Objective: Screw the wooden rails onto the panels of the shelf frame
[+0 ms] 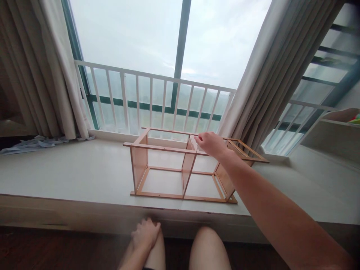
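A wooden rack frame (140,165) lies on its side on the white window ledge, with thin rails and panels dividing it into two bays. My right hand (210,142) is at its upper rails, near the middle panel (188,165). The fingers of this hand are curled closed; what they grip, if anything, is hidden. My left hand (146,232) rests over my left knee, slightly blurred, holding nothing, with its fingers laid over the leg.
The white ledge (70,165) runs across the view, its front edge just beyond my knees. Behind the rack stand a white railing (152,93) and a window. Curtains (50,67) hang at both sides. A pale shelf unit (332,138) is at right.
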### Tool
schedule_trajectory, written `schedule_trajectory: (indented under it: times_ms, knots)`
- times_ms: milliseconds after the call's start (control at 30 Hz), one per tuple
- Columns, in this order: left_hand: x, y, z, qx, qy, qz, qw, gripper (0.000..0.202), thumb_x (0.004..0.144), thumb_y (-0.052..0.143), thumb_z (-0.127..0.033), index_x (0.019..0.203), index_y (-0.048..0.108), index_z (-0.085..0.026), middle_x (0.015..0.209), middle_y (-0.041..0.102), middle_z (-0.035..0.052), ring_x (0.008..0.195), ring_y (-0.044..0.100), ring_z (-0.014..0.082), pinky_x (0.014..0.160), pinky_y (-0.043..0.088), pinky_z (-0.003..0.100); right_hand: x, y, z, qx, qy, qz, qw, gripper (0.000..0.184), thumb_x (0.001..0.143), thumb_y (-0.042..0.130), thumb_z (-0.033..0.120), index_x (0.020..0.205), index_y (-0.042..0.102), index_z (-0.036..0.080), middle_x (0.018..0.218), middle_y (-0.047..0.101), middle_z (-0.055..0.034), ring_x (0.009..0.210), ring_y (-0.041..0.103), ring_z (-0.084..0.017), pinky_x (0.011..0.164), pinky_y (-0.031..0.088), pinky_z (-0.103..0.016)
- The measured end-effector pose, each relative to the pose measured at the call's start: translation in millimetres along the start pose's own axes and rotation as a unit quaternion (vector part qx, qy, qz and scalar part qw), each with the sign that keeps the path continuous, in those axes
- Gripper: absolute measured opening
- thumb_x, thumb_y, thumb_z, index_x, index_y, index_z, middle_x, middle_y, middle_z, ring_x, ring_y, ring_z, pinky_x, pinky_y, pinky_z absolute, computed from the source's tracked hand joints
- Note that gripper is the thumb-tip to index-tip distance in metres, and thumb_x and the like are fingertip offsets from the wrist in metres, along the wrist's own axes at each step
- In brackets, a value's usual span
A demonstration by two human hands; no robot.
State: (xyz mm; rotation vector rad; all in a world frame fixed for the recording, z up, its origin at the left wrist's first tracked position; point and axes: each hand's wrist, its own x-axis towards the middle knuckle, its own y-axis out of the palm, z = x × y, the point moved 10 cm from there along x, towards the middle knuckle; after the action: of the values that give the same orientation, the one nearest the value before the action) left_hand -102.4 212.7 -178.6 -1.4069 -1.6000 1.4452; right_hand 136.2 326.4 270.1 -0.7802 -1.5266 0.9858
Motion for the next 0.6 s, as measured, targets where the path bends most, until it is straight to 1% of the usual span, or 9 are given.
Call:
schedule_trajectory:
  times_ms: [133,233,300,367,467,600]
  knots:
    - [3.1,6.0,-0.1,-0.001,0.005,-0.006,1.0,0.047,0.086,0.04,-0.046,0.109,0.063,-0.011,0.11,0.06,0.0211,0.105,0.057,0.0397,0.084,0.045,0.058,5.5,4.3,-2.0,0.012,0.003,0.014,1.0,0.045,0.094,0.039,0.042,0.074,0.068,0.014,0.072,0.063,-0.0089,0.067,0.056,-0.016,0.06,0.033,-0.026]
    - [4.4,9.1,-1.7,0.0,0.011,-0.008,1.0,0.048,0.086,0.04,-0.047,0.108,0.063,-0.011,0.11,0.061,0.0216,0.104,0.057,0.0398,0.084,0.045,0.058,9.2,9.9,-7.2,0.024,0.028,0.029,0.999,0.043,0.092,0.042,0.042,0.071,0.067,0.014,0.07,0.061,-0.0086,0.064,0.055,-0.016,0.059,0.033,-0.026]
    - [4.1,9.4,-2.9,0.001,0.01,-0.006,1.0,0.049,0.086,0.04,-0.047,0.109,0.063,-0.011,0.111,0.06,0.022,0.104,0.058,0.04,0.085,0.045,0.059,10.0,10.8,-9.8,0.029,0.04,0.026,0.998,0.042,0.092,0.043,0.043,0.07,0.066,0.015,0.072,0.061,-0.0087,0.064,0.054,-0.015,0.06,0.034,-0.026]
    - [3.1,8.7,-4.0,0.0,0.007,-0.001,1.0,0.049,0.086,0.04,-0.047,0.11,0.063,-0.011,0.111,0.06,0.022,0.105,0.057,0.0399,0.085,0.044,0.059,9.4,8.9,-9.9,0.033,0.035,0.017,0.999,0.042,0.091,0.046,0.045,0.069,0.064,0.015,0.071,0.061,-0.0078,0.065,0.055,-0.015,0.061,0.035,-0.026]
    - [1.9,7.9,-5.0,-0.005,0.005,0.007,1.0,0.048,0.085,0.039,-0.046,0.11,0.063,-0.012,0.112,0.06,0.0218,0.105,0.057,0.0397,0.086,0.044,0.059,6.5,5.1,-7.9,0.06,0.014,0.015,0.998,0.041,0.088,0.052,0.046,0.064,0.062,0.016,0.062,0.058,-0.0046,0.063,0.055,-0.015,0.06,0.036,-0.025]
    - [3.1,7.9,-4.3,-0.009,0.008,0.002,1.0,0.049,0.085,0.038,-0.046,0.11,0.063,-0.012,0.112,0.06,0.022,0.105,0.057,0.0401,0.085,0.044,0.06,2.8,3.8,-6.2,0.14,0.004,0.041,0.989,0.042,0.087,0.055,0.045,0.06,0.063,0.014,0.049,0.056,-0.0021,0.053,0.053,-0.012,0.056,0.037,-0.024]
